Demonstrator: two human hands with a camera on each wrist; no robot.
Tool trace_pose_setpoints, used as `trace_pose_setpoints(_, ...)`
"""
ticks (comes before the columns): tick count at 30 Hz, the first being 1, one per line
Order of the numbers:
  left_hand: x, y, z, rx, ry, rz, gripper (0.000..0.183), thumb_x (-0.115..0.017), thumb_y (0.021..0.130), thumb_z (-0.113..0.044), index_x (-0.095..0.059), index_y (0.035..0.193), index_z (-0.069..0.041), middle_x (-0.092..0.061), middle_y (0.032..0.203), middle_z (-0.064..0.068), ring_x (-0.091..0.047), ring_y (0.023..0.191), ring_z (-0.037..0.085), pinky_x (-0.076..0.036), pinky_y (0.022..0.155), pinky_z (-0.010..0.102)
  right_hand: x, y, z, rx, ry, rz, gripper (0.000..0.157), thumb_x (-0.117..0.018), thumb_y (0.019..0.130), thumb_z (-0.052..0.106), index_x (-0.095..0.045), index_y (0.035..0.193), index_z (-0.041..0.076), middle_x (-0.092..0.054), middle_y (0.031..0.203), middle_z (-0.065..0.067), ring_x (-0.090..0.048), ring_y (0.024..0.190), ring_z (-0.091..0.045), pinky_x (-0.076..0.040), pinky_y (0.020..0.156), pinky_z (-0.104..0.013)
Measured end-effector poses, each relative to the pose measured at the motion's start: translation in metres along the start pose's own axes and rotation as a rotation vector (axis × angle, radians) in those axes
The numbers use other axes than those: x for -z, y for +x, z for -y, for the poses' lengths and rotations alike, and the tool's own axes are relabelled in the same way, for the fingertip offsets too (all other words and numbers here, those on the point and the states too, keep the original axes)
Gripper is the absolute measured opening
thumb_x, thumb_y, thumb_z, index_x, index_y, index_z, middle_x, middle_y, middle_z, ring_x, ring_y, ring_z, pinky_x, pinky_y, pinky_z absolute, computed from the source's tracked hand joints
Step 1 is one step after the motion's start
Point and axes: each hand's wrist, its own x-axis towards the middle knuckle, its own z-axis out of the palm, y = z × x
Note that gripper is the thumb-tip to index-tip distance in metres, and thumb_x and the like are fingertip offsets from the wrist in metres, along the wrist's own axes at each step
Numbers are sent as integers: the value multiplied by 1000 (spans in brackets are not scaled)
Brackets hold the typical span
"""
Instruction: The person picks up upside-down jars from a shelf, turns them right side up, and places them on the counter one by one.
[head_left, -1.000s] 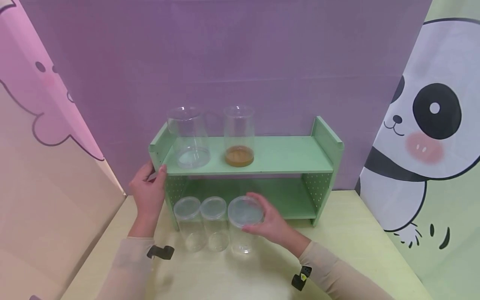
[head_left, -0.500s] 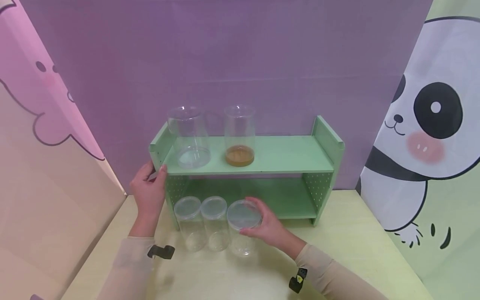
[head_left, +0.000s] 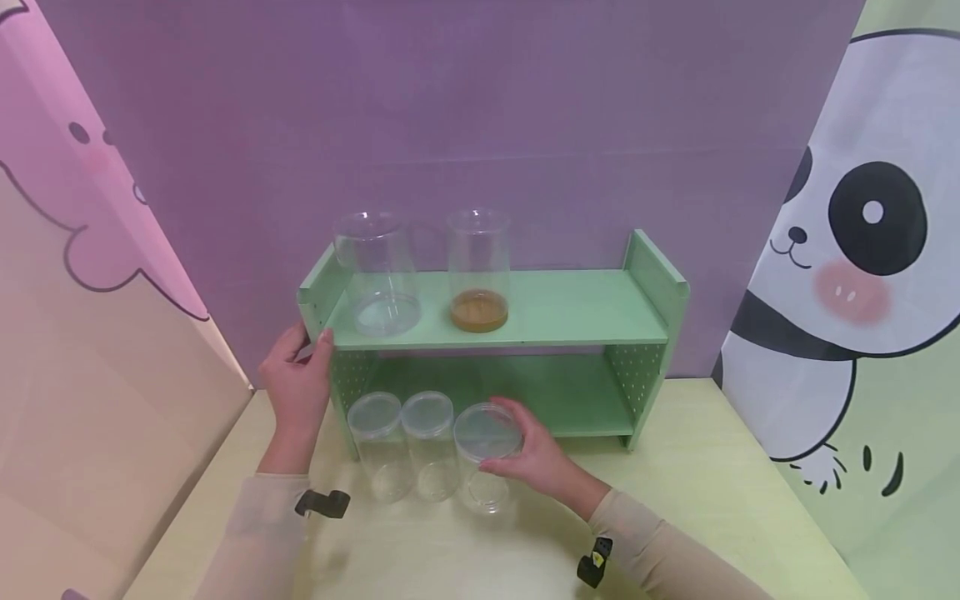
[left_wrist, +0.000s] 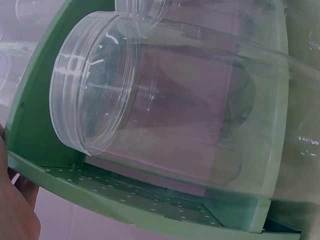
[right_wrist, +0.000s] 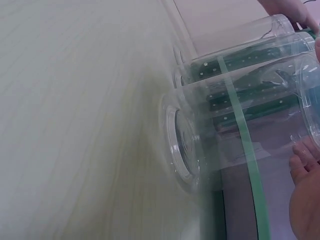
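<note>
At the front of the green shelf point(head_left: 581, 308), the action sat with the right hand point(head_left: 543, 460): fingers curled round the lidded top of the right-end jar point(head_left: 474, 475), thumb on the near side, the others reaching to the back. That high hold, it seemed, steadied the round body and left the lower wall untouched. Its base sat at or just over the tabletop point(head_left: 697, 467); which of the two, no view settled. Close on its left stood the middle jar point(head_left: 431, 450) and the left-end jar point(head_left: 380, 454), both lidded, so sideways room was tight there.

And the left hand point(head_left: 298, 379)? It gripped the shelf's left panel point(head_left: 322, 279), thumb on the front edge, fingertips out of sight, probably bracing the frame. Up top, a wide jar point(head_left: 378, 279) stood near that panel, a brown-bottomed jar point(head_left: 478, 262) beside it, both close to the board's front edge. Open board ran on to the right panel point(head_left: 656, 279), and open tabletop lay nearer the person and rightward.
</note>
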Motion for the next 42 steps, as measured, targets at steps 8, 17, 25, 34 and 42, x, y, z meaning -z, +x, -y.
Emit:
trace_pose_setpoints(8, 1, 0, -1, -27, 2, 2, 28, -77, 102, -3, -81, 129, -1, -79, 116, 17, -71, 101, 4, -60, 82, 11, 1, 2, -2, 20, -18, 12, 102, -102, 77, 17, -47, 163, 8, -58, 158, -10, -53, 143, -38, -42, 120, -65)
trace_pose_setpoints(17, 1, 0, 1, -24, 10, 2, 28, -77, 101, -2, -81, 129, -1, -79, 116, 20, -70, 100, 3, -59, 81, 9, 2, 2, 0, 10, -19, 21, 103, -102, 78, 17, -47, 164, 10, -57, 160, -12, -52, 145, -39, -40, 122, -66)
trace_pose_setpoints(25, 2, -1, -1, -8, -6, 7, 29, -77, 101, -2, -80, 130, -2, -78, 117, 20, -69, 100, 4, -59, 81, 9, 6, 1, -2, 38, 12, 34, 110, -102, 77, 15, -41, 168, 9, -55, 162, -14, -51, 144, -40, -39, 122, -63)
trace_pose_setpoints(34, 1, -3, -2, -1, -2, 24, 29, -76, 103, -4, -80, 132, -3, -78, 117, 19, -70, 101, 5, -60, 82, 10, 18, -3, 11, 269, 6, -145, 75, -88, 90, 1, -49, 154, -2, -59, 150, -14, -57, 139, -36, -45, 122, -61)
trace_pose_setpoints(42, 1, -2, -2, 21, -17, 21, 29, -76, 103, -6, -80, 131, -3, -78, 118, 18, -70, 103, 7, -61, 83, 12, 42, 16, 68, 640, -101, -373, 50, -89, 90, 4, -60, 128, -8, -63, 120, -20, -64, 108, -34, -56, 103, -29)
